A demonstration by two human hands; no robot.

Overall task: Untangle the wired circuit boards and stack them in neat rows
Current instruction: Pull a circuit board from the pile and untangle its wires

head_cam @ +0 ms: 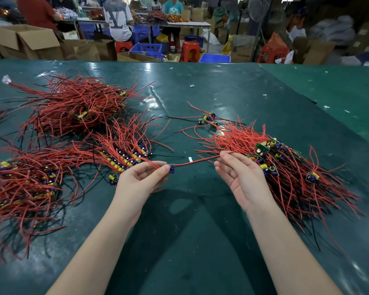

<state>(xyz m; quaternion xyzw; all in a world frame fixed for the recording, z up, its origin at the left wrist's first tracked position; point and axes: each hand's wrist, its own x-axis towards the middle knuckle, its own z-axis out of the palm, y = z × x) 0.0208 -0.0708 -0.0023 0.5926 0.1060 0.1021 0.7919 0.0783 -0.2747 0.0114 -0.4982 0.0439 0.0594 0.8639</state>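
Above a green table [222,92], the left hand [136,179] is pinching a small circuit board [171,168]. Its red wire [197,161] is stretching right to the half-open right hand's [241,177] fingertips [223,155], beside tangled boards [285,167].

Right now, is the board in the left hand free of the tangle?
Free: the board, pinched by the left hand, hangs over bare table.
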